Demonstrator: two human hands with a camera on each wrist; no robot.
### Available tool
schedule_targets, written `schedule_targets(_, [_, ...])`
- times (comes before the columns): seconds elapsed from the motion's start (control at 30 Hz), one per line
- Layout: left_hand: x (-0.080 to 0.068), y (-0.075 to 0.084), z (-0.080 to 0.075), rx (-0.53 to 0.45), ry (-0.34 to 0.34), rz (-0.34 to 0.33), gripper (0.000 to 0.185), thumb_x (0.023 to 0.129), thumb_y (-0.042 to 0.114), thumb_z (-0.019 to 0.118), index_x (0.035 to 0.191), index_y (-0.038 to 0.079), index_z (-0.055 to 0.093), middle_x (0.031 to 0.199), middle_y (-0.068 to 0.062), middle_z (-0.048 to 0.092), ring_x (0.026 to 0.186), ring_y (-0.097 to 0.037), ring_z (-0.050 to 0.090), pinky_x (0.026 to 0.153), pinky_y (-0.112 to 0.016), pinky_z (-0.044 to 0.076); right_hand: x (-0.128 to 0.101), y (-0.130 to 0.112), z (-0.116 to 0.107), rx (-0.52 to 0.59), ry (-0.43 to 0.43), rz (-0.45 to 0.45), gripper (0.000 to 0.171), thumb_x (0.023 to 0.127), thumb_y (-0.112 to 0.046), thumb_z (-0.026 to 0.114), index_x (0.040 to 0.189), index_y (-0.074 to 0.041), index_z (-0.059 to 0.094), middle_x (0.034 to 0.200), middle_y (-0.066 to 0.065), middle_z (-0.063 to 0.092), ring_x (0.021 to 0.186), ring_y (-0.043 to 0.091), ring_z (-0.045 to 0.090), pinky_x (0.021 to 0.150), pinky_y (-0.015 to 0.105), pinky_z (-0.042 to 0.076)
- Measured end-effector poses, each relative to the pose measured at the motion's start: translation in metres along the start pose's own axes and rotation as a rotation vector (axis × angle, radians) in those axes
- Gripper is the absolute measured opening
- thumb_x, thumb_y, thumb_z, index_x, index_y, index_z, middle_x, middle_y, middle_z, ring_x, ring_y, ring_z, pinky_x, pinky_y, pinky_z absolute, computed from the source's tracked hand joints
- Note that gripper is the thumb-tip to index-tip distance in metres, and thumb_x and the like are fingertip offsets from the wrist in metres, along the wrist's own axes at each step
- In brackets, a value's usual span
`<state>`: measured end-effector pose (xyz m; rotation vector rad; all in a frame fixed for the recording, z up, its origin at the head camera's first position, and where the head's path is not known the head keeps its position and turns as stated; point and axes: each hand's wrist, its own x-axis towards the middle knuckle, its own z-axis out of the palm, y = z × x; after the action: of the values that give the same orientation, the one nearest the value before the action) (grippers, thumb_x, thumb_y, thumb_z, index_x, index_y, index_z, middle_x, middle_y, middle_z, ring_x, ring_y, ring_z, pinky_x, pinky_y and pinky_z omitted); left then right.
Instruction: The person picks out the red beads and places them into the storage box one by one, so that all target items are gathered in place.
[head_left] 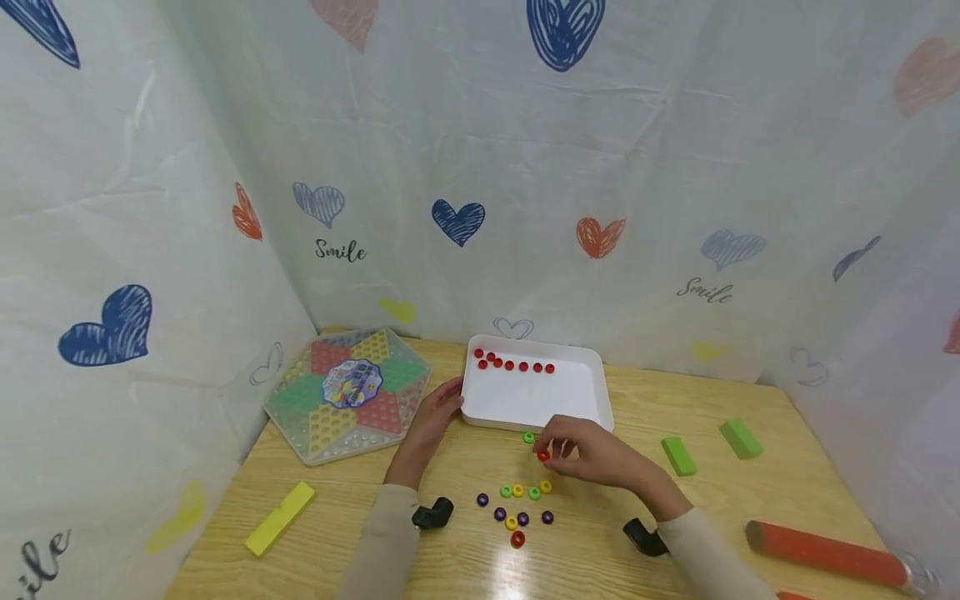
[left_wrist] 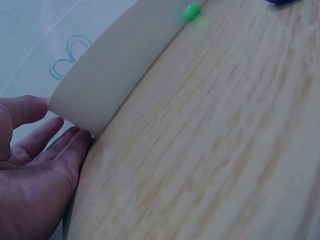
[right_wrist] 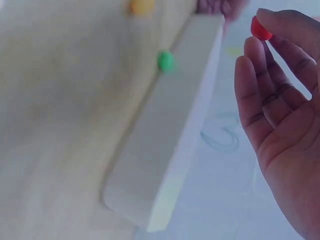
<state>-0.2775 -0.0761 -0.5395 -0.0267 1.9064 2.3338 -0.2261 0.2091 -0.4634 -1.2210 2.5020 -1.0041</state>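
Note:
A white tray (head_left: 585, 417) sits at the back of the wooden table, with several red rings (head_left: 510, 364) in a row along its far side. My left hand (head_left: 438, 408) rests with straight fingers against the tray's left front corner (left_wrist: 75, 112). My right hand (head_left: 570, 450) hovers just in front of the tray and pinches a red ring (head_left: 543, 456) (right_wrist: 260, 29) between thumb and fingertips. A green ring (head_left: 528, 437) (right_wrist: 165, 60) (left_wrist: 190, 11) lies against the tray's front wall. Loose green, yellow, purple and red rings (head_left: 517, 504) lie scattered in front of my hands.
A hexagonal checkers board (head_left: 347, 392) lies left of the tray. A yellow block (head_left: 279, 517) lies front left, two green blocks (head_left: 678, 456) (head_left: 741, 437) at the right, a red cylinder (head_left: 825, 554) front right. Heart-printed curtains enclose the table.

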Motion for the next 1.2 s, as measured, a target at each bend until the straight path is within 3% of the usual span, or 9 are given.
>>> schedule_targets(0.23, [0.001,-0.001,0.001,0.017,-0.002,0.021,0.046,0.098,0.004,0.048,0.144,0.001,0.042,0.147,-0.021,0.042,0.138,-0.033,0.038,0.111,-0.046,0.035,0.025,0.025,-0.029,-0.006,0.083,0.046,0.021,0.089,-0.011,0.069,0.110,-0.010,0.066,0.102,0.000,0.066,0.087,0.016,0.062,0.073,0.029,0.056])
schedule_targets(0.4, [-0.002,0.003,0.003,-0.008,-0.030,0.029,0.047,0.098,0.004,0.048,0.144,-0.002,0.039,0.149,-0.024,0.038,0.139,-0.035,0.035,0.113,-0.048,0.033,0.048,0.046,-0.044,-0.028,0.107,0.077,0.021,0.089,-0.014,0.070,0.109,-0.016,0.067,0.101,-0.004,0.065,0.086,0.011,0.062,0.074,0.026,0.055])
schedule_targets(0.5, [-0.002,0.002,0.004,-0.007,-0.028,0.029,0.047,0.098,0.004,0.048,0.144,-0.003,0.038,0.149,-0.024,0.037,0.140,-0.035,0.034,0.113,-0.049,0.032,0.063,0.060,-0.051,-0.040,0.124,0.103,0.022,0.089,-0.015,0.070,0.111,-0.013,0.068,0.102,-0.004,0.064,0.088,0.011,0.062,0.077,0.026,0.055])
schedule_targets(0.77, [-0.002,-0.001,0.000,-0.010,-0.019,0.032,0.047,0.098,0.004,0.048,0.144,-0.003,0.039,0.149,-0.023,0.038,0.139,-0.034,0.035,0.113,-0.047,0.033,0.105,0.083,-0.059,0.011,0.122,0.263,0.027,0.090,-0.011,0.067,0.117,-0.005,0.067,0.106,0.003,0.064,0.090,0.021,0.062,0.072,0.028,0.056])
schedule_targets(0.9, [-0.003,-0.001,0.001,-0.018,-0.013,0.029,0.048,0.097,0.003,0.048,0.144,-0.003,0.040,0.149,-0.023,0.037,0.140,-0.034,0.035,0.113,-0.046,0.033,0.119,0.088,-0.062,0.013,0.123,0.268,0.025,0.090,-0.009,0.067,0.115,-0.003,0.068,0.104,0.006,0.063,0.089,0.023,0.062,0.068,0.027,0.055])
schedule_targets(1.2, [-0.006,0.000,0.001,-0.007,-0.018,0.021,0.047,0.098,0.004,0.047,0.144,-0.002,0.040,0.149,-0.022,0.038,0.139,-0.034,0.035,0.112,-0.047,0.034,0.137,0.099,-0.058,-0.027,0.121,0.282,0.021,0.088,-0.012,0.070,0.108,-0.008,0.072,0.100,0.002,0.065,0.085,0.018,0.058,0.073,0.026,0.054])
